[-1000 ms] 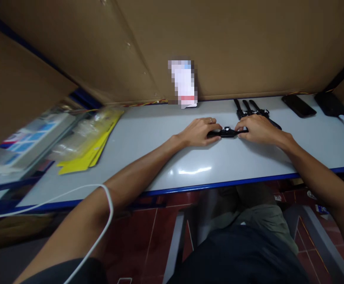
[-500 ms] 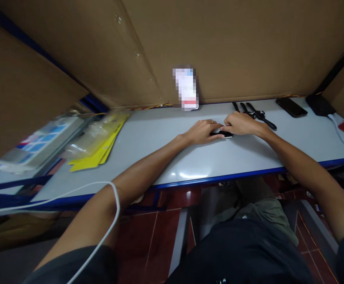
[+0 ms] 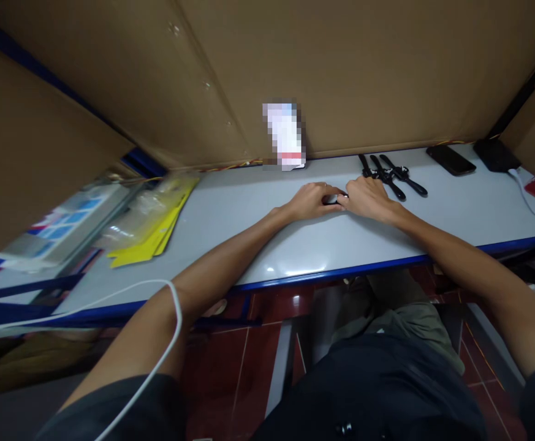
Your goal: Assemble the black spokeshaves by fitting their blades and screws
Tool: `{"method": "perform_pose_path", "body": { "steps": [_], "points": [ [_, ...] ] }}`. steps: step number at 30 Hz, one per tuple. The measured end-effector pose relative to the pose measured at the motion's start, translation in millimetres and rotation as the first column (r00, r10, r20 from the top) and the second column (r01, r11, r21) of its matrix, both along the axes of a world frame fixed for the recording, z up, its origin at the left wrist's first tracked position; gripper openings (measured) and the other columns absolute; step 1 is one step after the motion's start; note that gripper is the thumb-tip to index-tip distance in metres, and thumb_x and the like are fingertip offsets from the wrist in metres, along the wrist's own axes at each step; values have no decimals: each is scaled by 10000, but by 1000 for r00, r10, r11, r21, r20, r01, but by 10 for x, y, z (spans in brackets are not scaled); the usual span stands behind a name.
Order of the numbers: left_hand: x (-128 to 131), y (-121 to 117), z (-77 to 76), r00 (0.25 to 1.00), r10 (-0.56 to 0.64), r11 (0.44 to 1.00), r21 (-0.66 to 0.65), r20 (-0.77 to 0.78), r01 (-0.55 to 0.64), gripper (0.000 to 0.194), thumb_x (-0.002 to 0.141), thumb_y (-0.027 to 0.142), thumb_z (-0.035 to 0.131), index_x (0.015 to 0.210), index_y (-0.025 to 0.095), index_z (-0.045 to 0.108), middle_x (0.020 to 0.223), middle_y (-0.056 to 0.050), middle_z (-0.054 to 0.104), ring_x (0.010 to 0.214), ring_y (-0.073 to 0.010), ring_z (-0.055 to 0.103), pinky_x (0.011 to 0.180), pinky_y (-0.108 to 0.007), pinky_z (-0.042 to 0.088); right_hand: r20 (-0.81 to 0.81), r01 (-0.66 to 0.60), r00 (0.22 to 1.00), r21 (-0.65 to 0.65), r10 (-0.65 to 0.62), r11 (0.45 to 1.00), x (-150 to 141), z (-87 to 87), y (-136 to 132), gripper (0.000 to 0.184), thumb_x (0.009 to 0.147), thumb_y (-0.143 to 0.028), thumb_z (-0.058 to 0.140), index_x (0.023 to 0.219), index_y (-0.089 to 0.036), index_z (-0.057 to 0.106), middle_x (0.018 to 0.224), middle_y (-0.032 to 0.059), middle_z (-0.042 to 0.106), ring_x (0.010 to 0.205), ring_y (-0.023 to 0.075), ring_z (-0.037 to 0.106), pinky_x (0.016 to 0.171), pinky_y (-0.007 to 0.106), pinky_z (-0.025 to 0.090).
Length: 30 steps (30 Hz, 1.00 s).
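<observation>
Two hands meet at the middle of the white table (image 3: pixel 258 211), closer together than a second ago: then they sat at either end of a stretched-out black watch, and now the left hand (image 3: pixel 312 201) and the right hand (image 3: pixel 369 199) nearly touch, their fingers curled around the small dark watch (image 3: pixel 333 199), of which only a sliver shows between them. How tightly each hand grips it cannot be told, since the knuckles cover it. The strap that lay flat on the table before is now hidden under the hands.

Just behind the right hand lie three more black watches (image 3: pixel 389 174) in a loose fan, unmoved. Farther right, near the cardboard wall (image 3: pixel 363 67), rest a dark phone (image 3: pixel 450 160) and a black charger (image 3: pixel 496 154) with a white cable (image 3: pixel 531 205) trailing toward the table's blue front edge. At the far left sits a yellow packet stack (image 3: pixel 150 236) under clear plastic bags; their contents are too blurred to tell. Bare tabletop lies open between that stack and the hands, and in front of them to the edge.
</observation>
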<state>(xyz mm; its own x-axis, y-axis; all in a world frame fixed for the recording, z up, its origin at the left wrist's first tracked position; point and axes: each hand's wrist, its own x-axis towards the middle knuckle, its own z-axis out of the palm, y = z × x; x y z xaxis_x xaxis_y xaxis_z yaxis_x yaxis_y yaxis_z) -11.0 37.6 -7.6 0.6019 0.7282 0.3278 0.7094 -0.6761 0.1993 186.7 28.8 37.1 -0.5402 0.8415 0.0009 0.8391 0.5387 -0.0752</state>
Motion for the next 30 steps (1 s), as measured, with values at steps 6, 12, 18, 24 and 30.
{"method": "perform_pose_path", "body": {
  "steps": [6,12,18,24,30],
  "points": [
    [-22,1,-6,1000,0,1000,-21,3,1,633,944,728,468,1095,185,757,749,-34,659,666,-171,560,634,-272,355,-105,61,993,30,-58,998,-40,-60,-5,449,917,-357,538,1131,-21,746,1075,248,732,988,331,663,820,376,444],
    [-22,2,-11,1000,2,1000,-25,3,-2,668,934,758,447,1039,177,759,728,-42,644,657,-176,556,624,-276,356,-133,58,990,26,-54,998,-39,-77,6,448,912,-352,548,1143,-19,739,1078,259,725,946,312,661,781,370,437],
    [-18,4,-29,1000,6,1000,-20,0,-6,681,938,770,426,1088,191,749,737,-37,641,664,-177,562,633,-280,371,-69,21,997,42,-18,999,-15,-56,17,440,932,-381,544,1145,-48,737,987,226,737,907,304,662,768,371,430],
    [-28,2,-36,1000,15,1000,-10,-18,-15,672,938,783,427,1063,204,744,718,-31,621,665,-177,552,634,-279,374,-68,-72,995,49,75,996,48,-19,-2,354,926,-308,531,1133,-96,723,1052,215,737,909,305,658,753,371,399],
    [-38,-19,-31,999,18,1000,0,-30,-18,678,935,792,431,1123,213,730,746,-26,612,665,-176,536,643,-284,378,-141,-152,977,50,158,987,167,13,22,277,924,-239,532,1159,-202,675,1062,125,733,892,259,635,693,332,337]
  ]
}}
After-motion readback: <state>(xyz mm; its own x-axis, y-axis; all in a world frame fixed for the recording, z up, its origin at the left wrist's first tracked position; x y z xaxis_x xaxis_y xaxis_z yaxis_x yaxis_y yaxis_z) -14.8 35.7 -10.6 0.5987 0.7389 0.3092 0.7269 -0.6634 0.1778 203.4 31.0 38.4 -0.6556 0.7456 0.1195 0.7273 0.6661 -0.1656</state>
